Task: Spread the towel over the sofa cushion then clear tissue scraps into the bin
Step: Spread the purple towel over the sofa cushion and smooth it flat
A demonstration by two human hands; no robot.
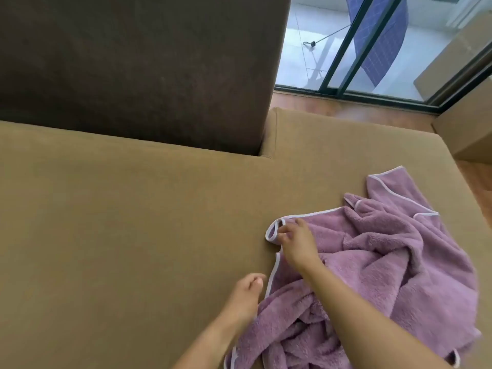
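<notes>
The tan sofa cushion [119, 222] is the biggest thing here and fills most of the view from left to right. At the far left a dark brown back cushion [133, 62] stands on it, upright against its far edge. At the far right, behind the sofa, there is a glass door [342, 49] with dark frames, and a strip of wooden floor [359, 107] runs between the door and the sofa. Behind the glass a blue cloth [383, 41] with a thin check pattern hangs down. A cardboard box [468, 134] stands on the floor just beside the right edge of the sofa.

The purple towel [386, 262], fluffy and with a white border, lies on the near right part of the sofa cushion. It is crumpled in many folds and not flat; one corner points to the far side.

The right hand [295, 243] lies on the left corner of the towel, and its fingertips pinch the white border there, which makes a small loop. The left hand [245, 294] is nearer, on the bare cushion just beside the left edge of the towel. Its fingers are curled, but I cannot tell if they grasp the border.
</notes>
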